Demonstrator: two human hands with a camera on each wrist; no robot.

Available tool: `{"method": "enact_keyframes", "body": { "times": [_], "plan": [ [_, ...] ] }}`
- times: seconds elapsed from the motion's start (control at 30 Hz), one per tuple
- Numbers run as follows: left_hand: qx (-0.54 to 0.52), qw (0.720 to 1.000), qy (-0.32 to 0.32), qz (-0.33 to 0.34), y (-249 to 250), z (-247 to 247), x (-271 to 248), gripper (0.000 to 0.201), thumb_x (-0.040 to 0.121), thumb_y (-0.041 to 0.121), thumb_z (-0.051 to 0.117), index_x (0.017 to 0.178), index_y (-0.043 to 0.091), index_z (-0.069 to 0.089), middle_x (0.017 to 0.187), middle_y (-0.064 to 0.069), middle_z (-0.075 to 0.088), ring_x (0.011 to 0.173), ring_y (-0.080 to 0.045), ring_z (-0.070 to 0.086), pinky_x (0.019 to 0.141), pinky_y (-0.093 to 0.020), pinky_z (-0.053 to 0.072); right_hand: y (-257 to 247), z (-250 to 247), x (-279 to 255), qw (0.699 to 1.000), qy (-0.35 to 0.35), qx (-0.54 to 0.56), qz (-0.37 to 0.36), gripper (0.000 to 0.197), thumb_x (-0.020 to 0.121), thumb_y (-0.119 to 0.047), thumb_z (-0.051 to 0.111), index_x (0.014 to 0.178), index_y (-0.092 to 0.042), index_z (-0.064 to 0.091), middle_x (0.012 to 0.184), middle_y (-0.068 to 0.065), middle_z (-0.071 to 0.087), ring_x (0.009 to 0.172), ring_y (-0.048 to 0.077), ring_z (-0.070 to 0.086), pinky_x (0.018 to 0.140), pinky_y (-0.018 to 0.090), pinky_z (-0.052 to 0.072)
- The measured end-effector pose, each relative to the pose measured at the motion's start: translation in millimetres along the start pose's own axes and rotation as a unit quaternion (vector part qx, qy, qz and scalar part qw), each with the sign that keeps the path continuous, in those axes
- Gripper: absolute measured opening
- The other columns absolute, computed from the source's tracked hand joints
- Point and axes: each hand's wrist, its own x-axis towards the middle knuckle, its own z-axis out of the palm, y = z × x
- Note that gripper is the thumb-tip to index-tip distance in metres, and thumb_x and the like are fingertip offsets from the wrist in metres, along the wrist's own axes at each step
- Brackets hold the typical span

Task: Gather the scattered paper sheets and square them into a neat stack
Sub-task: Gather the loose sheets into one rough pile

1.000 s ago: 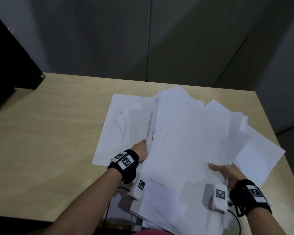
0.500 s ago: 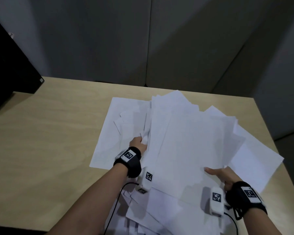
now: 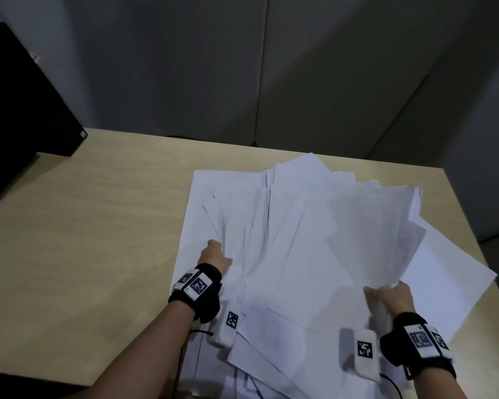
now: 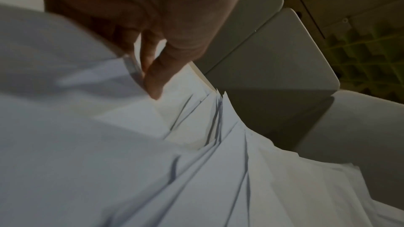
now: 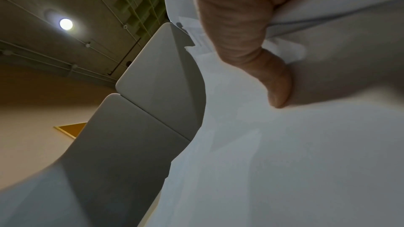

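Note:
A loose fan of white paper sheets (image 3: 323,243) covers the right half of the wooden table (image 3: 84,226). My left hand (image 3: 215,256) grips the left edge of the raised bundle; in the left wrist view its thumb and fingers (image 4: 153,75) pinch several sheet edges (image 4: 207,127). At the bundle's near right corner my right hand (image 3: 391,298) holds the sheets, and the right wrist view has its thumb (image 5: 277,82) pressed on the top sheet (image 5: 284,161). More sheets lie flat beneath, some hanging over the near table edge.
A black box (image 3: 20,96) stands at the table's back left corner. Grey partition panels (image 3: 242,67) rise behind the table. One flat sheet (image 3: 444,283) juts toward the table's right edge. Bare wood shows on the left half.
Both hands have lifted and drawn the bundle together; the sheets have fanned further right and the left hand has shifted a little up along the left edge.

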Motion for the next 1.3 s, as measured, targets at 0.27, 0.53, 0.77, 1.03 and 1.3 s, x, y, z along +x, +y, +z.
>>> {"method": "enact_keyframes", "body": {
  "times": [0.27,0.53,0.77,1.03,1.3],
  "plan": [
    [-0.040,0.996,-0.050,0.062,-2.2,-9.4,8.6,0.014,0.088,0.012,0.056,0.077,0.012,0.048,0.080,0.002,0.046,0.090,-0.019,0.044,0.068,-0.023,0.034,3.3,-14.6,-6.6,0.998,-0.030,0.051,0.020,0.022,0.078,-0.005,0.071,0.086,0.007,0.054,0.062,0.013,0.061,0.063,0.026,0.052,0.057,0.024,0.044],
    [-0.165,0.981,0.070,0.071,24.2,-22.4,24.7,0.015,0.090,0.008,0.051,0.105,0.008,0.048,0.107,-0.012,0.054,0.097,-0.024,0.052,0.080,-0.027,0.039,-4.4,-32.8,-26.3,0.975,-0.116,0.186,0.028,0.009,0.086,0.002,0.057,0.082,0.010,0.055,0.033,0.006,0.056,0.027,0.013,0.053,0.031,0.013,0.039],
    [-0.072,0.992,-0.056,0.084,43.0,0.0,10.9,0.037,0.095,0.013,0.043,0.128,-0.002,0.047,0.134,-0.018,0.052,0.120,-0.032,0.052,0.093,-0.031,0.042,4.4,-29.6,-13.5,0.974,-0.154,0.159,0.041,0.012,0.088,-0.001,0.056,0.091,0.010,0.058,0.050,0.009,0.068,0.041,0.021,0.065,0.038,0.024,0.051],
    [-0.047,0.990,-0.115,0.072,40.7,-33.4,17.8,0.020,0.079,0.000,0.066,0.094,0.010,0.057,0.086,-0.008,0.058,0.072,-0.024,0.054,0.055,-0.023,0.046,9.4,-58.3,-3.0,0.967,-0.178,0.145,0.113,0.026,0.082,-0.020,0.063,0.082,0.006,0.058,0.052,0.019,0.062,0.040,0.031,0.060,0.047,0.032,0.051],
    [-0.049,0.995,-0.058,0.064,50.0,-15.0,11.0,0.036,0.085,0.014,0.061,0.118,0.000,0.059,0.123,-0.017,0.061,0.115,-0.031,0.057,0.091,-0.029,0.045,-0.6,-60.4,-3.9,0.962,-0.165,0.174,0.134,0.022,0.084,-0.021,0.064,0.081,-0.010,0.044,0.035,0.013,0.051,0.029,0.027,0.053,0.038,0.031,0.049]
  ]
}}
